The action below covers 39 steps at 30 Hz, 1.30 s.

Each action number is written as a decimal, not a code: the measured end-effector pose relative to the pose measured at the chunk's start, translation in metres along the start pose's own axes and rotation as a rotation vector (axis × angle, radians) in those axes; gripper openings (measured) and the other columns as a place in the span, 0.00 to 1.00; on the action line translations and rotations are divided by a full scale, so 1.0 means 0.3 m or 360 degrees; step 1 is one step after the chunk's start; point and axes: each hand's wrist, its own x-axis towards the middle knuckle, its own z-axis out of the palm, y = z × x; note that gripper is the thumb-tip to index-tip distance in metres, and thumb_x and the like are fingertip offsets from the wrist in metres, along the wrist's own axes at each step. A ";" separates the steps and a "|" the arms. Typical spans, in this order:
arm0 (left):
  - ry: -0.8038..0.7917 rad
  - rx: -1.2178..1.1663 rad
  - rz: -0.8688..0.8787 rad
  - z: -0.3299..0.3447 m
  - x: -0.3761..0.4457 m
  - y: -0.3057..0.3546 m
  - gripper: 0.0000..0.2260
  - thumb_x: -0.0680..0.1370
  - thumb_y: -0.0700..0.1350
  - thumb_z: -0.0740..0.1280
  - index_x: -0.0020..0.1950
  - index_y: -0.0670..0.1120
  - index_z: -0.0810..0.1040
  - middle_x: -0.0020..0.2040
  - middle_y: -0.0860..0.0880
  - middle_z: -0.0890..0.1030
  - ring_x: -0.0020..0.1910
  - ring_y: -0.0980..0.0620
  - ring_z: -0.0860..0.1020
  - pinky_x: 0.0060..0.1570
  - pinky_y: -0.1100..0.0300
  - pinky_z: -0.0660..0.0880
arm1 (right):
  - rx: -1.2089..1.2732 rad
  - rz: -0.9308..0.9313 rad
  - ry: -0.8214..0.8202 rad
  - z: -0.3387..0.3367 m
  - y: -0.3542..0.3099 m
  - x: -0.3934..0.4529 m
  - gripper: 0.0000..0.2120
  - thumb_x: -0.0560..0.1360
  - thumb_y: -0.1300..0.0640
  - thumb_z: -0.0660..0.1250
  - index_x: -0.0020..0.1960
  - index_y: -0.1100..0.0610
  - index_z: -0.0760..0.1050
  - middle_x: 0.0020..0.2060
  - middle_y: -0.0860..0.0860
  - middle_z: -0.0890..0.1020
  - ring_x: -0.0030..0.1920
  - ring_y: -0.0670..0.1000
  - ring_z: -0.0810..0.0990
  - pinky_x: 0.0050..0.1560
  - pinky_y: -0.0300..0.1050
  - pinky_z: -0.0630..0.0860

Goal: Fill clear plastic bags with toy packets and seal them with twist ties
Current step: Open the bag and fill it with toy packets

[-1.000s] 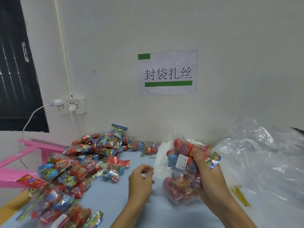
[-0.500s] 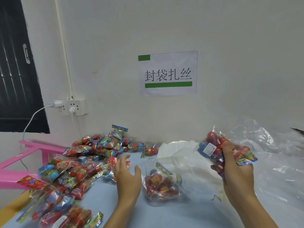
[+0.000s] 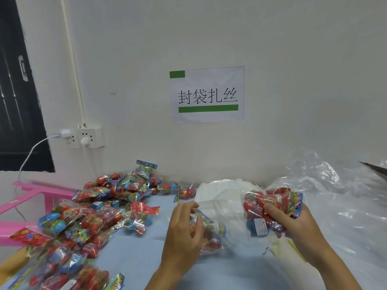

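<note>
- My left hand point(image 3: 184, 231) lay curled over a toy packet point(image 3: 209, 237) on the bench point(image 3: 134, 254); my fingers hid much of the packet, and I could not tell how firm that grip was.
- My right hand point(image 3: 293, 222) had its grip closed round a bunch of toy packets point(image 3: 270, 208), held just above the bench; my thumb and fingers covered their lower right part.
- A white label point(image 3: 260, 227) with fine print showed on a blue toy in that bunch, too small to read.
- A thin clear plastic bag point(image 3: 222, 206) lay flat between my hands, its edges hard to trace against the white stack point(image 3: 222, 187) behind it.
- Crumpled clear plastic point(image 3: 335, 195) filled the right side, cut off by the frame.
- The loose pile of packets point(image 3: 94, 210) on the left was blurred near the bottom edge; its printing could not be read.
- Yellow twist ties point(image 3: 295, 249) showed only partly beside my right wrist.
- A paper sign point(image 3: 207, 95) on the wall read "封袋扎丝", with green bars.
- A wall socket point(image 3: 83, 138) with a white plug and a pink frame point(image 3: 31, 197) sat on the left.
</note>
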 end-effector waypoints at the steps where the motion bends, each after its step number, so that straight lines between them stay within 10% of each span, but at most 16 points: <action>1: -0.0028 -0.0018 0.0005 0.003 -0.004 -0.002 0.14 0.80 0.41 0.64 0.56 0.61 0.69 0.54 0.66 0.71 0.54 0.59 0.73 0.45 0.58 0.79 | -0.0030 0.0015 -0.0070 0.001 -0.002 -0.002 0.14 0.64 0.48 0.81 0.46 0.49 0.83 0.35 0.56 0.85 0.30 0.48 0.80 0.28 0.40 0.73; 6: -0.0084 -0.0053 0.0037 0.012 -0.016 0.005 0.10 0.79 0.46 0.61 0.55 0.61 0.70 0.51 0.63 0.73 0.52 0.58 0.75 0.45 0.66 0.76 | -0.0186 0.0147 -0.0210 -0.003 -0.005 -0.005 0.19 0.65 0.47 0.78 0.53 0.53 0.81 0.41 0.55 0.87 0.42 0.59 0.85 0.42 0.50 0.77; 11: -0.0133 -0.0116 -0.0097 0.039 -0.010 0.040 0.05 0.78 0.56 0.60 0.53 0.59 0.71 0.45 0.56 0.76 0.42 0.54 0.77 0.39 0.62 0.77 | -0.0320 0.0153 -0.0328 0.012 0.017 0.002 0.11 0.67 0.44 0.74 0.35 0.50 0.79 0.26 0.49 0.80 0.26 0.45 0.76 0.27 0.36 0.70; 17: -0.0267 0.0183 -0.0396 0.081 0.067 0.132 0.22 0.70 0.75 0.52 0.53 0.61 0.66 0.40 0.57 0.76 0.42 0.59 0.77 0.45 0.53 0.78 | -0.0322 0.0148 -0.0359 0.057 0.026 0.055 0.11 0.71 0.44 0.74 0.43 0.51 0.82 0.29 0.48 0.82 0.28 0.43 0.77 0.25 0.36 0.68; 24: 0.0014 0.0004 -0.0532 0.128 0.123 0.131 0.03 0.81 0.49 0.62 0.48 0.53 0.73 0.39 0.54 0.79 0.42 0.51 0.79 0.46 0.48 0.77 | -0.0362 -0.0008 -0.0438 0.111 -0.012 0.141 0.07 0.73 0.53 0.77 0.45 0.43 0.81 0.35 0.45 0.85 0.33 0.41 0.82 0.28 0.30 0.72; 28: 0.0184 -0.0085 -0.0566 0.145 0.100 0.111 0.06 0.82 0.47 0.63 0.45 0.53 0.74 0.37 0.54 0.79 0.40 0.51 0.78 0.43 0.47 0.77 | -0.0378 -0.0069 -0.0190 0.129 0.021 0.165 0.13 0.70 0.53 0.78 0.51 0.44 0.79 0.42 0.46 0.86 0.41 0.44 0.85 0.36 0.39 0.81; 33: 0.0190 -0.0045 -0.0455 0.173 0.063 0.114 0.09 0.82 0.46 0.64 0.44 0.59 0.71 0.35 0.58 0.77 0.38 0.58 0.77 0.36 0.66 0.73 | -0.0421 -0.0315 0.0172 0.188 0.131 0.093 0.21 0.67 0.51 0.80 0.55 0.41 0.74 0.46 0.37 0.83 0.45 0.37 0.83 0.43 0.26 0.75; 39: 0.0276 -0.0093 -0.0215 0.170 0.048 0.139 0.07 0.80 0.45 0.68 0.46 0.58 0.76 0.46 0.58 0.73 0.47 0.60 0.75 0.43 0.71 0.70 | -0.0516 -0.0547 -0.0036 0.216 0.164 0.037 0.21 0.68 0.48 0.77 0.57 0.40 0.73 0.48 0.39 0.83 0.47 0.42 0.84 0.47 0.31 0.77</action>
